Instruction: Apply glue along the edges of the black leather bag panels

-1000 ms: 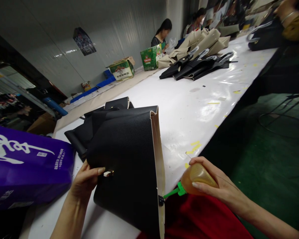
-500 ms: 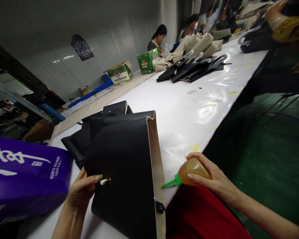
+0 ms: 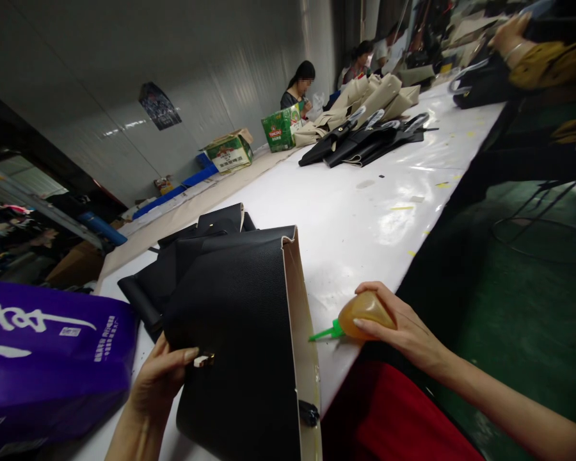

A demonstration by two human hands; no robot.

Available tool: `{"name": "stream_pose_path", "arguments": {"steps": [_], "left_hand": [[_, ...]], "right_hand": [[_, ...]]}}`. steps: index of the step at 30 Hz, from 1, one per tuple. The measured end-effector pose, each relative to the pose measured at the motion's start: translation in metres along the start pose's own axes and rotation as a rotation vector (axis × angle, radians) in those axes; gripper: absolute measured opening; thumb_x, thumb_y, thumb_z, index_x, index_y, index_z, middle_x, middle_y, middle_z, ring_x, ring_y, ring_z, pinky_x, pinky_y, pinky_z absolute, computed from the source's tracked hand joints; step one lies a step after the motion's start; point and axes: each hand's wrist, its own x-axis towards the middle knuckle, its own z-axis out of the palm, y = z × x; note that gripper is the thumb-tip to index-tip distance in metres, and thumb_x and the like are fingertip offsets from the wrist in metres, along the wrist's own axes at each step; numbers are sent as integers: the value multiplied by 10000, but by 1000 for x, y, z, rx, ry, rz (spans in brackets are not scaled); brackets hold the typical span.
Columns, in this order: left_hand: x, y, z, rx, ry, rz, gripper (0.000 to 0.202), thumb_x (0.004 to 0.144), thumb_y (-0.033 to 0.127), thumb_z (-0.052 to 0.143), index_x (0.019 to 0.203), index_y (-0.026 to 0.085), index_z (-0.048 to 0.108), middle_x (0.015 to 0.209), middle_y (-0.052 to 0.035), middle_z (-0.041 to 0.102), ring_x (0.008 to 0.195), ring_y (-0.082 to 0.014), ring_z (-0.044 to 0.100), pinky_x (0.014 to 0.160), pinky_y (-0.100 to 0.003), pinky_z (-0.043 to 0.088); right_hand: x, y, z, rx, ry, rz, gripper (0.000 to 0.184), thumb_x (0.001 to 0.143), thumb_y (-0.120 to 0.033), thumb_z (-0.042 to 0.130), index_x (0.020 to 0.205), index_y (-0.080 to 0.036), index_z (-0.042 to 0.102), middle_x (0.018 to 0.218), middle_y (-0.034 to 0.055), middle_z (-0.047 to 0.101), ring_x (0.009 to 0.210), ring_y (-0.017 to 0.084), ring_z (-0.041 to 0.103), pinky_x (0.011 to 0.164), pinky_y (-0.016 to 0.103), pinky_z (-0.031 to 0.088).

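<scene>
My left hand [image 3: 160, 381] grips the left side of a black leather bag panel [image 3: 240, 333] near its small metal clasp [image 3: 204, 360], holding it upright on the white table [image 3: 365, 211]. The panel's cream-coloured raw edge [image 3: 300, 333] faces right. My right hand [image 3: 403, 330] is wrapped round an amber squeeze bottle [image 3: 362, 314] with a green nozzle [image 3: 322, 333]; the nozzle tip points at the cream edge, just touching or nearly so.
More black bag pieces [image 3: 173, 269] lie behind the panel. A purple bag [image 3: 48, 358] sits at the left. Red cloth [image 3: 393, 416] lies below the table edge. Far down the table are black and beige bags [image 3: 365, 125], green cartons [image 3: 281, 128] and seated people.
My right hand has drawn the bottle's nozzle upward along the cream edge, from the black tab near the bottom to about mid-height. The view has shifted slightly.
</scene>
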Motion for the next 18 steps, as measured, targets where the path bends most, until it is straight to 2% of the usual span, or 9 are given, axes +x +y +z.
{"name": "stream_pose_path", "arguments": {"steps": [3, 6, 9, 13, 15, 18], "left_hand": [[0, 0, -1, 9, 12, -6, 526, 438, 45, 814, 939, 177, 724, 743, -43, 739, 623, -249, 694, 539, -272, 585], [-2, 1, 1, 13, 10, -6, 550, 443, 87, 833, 974, 172, 716, 839, -77, 758, 649, -273, 705, 558, -300, 592], [-7, 4, 6, -9, 15, 16, 546, 456, 92, 816, 986, 172, 709, 895, -88, 762, 750, -308, 717, 616, -320, 600], [-14, 8, 13, -15, 4, 26, 524, 462, 112, 820, 971, 184, 718, 882, -77, 762, 754, -312, 717, 602, -314, 591], [-16, 11, 14, -14, -8, 19, 471, 477, 112, 817, 934, 183, 728, 853, -76, 762, 732, -301, 716, 592, -300, 582], [-18, 14, 14, -3, -16, 17, 431, 498, 116, 801, 920, 178, 738, 802, -81, 757, 701, -302, 712, 596, -312, 578]], "right_hand": [[-10, -1, -2, 243, -36, 103, 451, 772, -518, 669, 1091, -248, 500, 908, 4, 617, 830, 237, 600, 741, 331, 474], [-11, -7, -7, 522, 98, 197, 485, 774, -514, 658, 1119, -229, 471, 936, 43, 633, 844, 267, 631, 710, 357, 502], [0, -19, -14, 618, 250, 141, 519, 773, -513, 681, 1140, -221, 461, 979, 72, 622, 869, 280, 631, 700, 374, 524], [20, -42, -17, 541, 381, 8, 498, 783, -499, 708, 1145, -242, 482, 986, 38, 608, 882, 240, 608, 712, 333, 528], [27, -55, -15, 575, 356, -16, 494, 772, -485, 731, 1134, -249, 490, 963, 18, 608, 857, 217, 606, 712, 313, 530], [27, -66, -17, 785, 209, 15, 450, 762, -430, 745, 1105, -245, 521, 982, 33, 639, 876, 229, 626, 661, 292, 535]]}}
